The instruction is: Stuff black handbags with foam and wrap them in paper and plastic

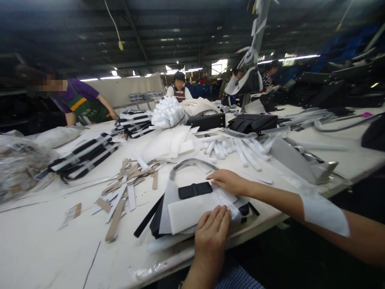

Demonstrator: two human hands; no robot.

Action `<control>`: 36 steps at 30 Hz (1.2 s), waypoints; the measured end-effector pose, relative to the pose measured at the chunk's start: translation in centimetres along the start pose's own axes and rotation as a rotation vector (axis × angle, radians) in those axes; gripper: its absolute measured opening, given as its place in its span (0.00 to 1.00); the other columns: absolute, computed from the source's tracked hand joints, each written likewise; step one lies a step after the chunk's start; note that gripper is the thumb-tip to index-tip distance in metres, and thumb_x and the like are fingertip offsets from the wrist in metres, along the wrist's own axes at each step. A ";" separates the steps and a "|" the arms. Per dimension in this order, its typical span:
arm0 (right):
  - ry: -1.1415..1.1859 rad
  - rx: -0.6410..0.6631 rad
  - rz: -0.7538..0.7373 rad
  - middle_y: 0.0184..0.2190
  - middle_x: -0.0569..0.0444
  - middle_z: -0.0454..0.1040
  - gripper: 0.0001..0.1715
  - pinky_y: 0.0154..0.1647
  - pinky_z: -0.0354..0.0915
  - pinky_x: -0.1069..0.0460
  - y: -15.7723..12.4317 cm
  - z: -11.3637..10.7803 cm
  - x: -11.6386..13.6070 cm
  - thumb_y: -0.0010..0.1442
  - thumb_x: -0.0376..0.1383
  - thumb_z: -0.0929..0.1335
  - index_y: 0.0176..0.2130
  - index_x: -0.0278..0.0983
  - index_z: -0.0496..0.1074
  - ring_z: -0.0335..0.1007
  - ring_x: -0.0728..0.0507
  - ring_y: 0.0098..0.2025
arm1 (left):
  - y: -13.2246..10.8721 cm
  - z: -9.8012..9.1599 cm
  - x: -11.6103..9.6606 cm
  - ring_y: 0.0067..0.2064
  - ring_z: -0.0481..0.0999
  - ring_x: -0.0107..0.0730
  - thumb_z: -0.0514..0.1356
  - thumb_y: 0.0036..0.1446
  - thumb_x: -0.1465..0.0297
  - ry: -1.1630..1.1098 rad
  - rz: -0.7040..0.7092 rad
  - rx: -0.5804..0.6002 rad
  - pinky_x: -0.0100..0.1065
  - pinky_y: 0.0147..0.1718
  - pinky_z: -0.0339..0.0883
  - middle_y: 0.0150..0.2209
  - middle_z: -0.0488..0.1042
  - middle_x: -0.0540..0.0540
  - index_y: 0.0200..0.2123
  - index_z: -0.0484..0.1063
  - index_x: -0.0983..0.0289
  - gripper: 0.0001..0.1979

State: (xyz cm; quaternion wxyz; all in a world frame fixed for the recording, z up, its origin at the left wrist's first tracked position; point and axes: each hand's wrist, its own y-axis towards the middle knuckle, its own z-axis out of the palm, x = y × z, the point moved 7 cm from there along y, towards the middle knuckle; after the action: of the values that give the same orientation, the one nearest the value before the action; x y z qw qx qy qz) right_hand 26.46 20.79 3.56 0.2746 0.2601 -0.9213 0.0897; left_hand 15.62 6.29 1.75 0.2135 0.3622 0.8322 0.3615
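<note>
A black handbag (155, 222) lies on the table in front of me, partly covered by pale wrapping, with its plastic-wrapped handle (176, 168) arching away from me. A black strap tab (195, 190) shows on its front, above a white foam sheet (188, 212). My left hand (212, 230) lies on the foam sheet's right part, fingers stretched out. At the bag's top right, beside the handle's base, my right hand (230, 182) has its fingers bent together on the bag; their tips are partly hidden.
Cardboard strips (129, 188) lie scattered left of the bag. Beyond it are white foam tubes (237, 150), foam sheets (164, 144) and black bags (207, 121). Bundled black pieces (84, 156) sit at left. A co-worker (84, 100) leans over the table's far left. The table edge (255, 233) runs close to me.
</note>
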 end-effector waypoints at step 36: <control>-0.370 -0.131 -0.452 0.71 0.47 0.51 0.49 0.68 0.55 0.36 -5.9 5.9 8.0 0.60 0.46 0.72 0.71 0.44 0.49 0.51 0.33 0.70 | 3.8 -8.8 13.3 0.43 0.81 0.36 0.48 0.69 0.57 0.061 -0.333 0.717 0.33 0.40 0.73 0.44 0.82 0.48 0.47 0.77 0.53 0.18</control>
State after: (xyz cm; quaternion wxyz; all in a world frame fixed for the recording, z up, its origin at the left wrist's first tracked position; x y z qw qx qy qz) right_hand 21.15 10.48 3.22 0.1310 0.4525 -0.8783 -0.0822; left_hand 3.30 14.20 9.05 0.1045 0.2629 0.9590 0.0190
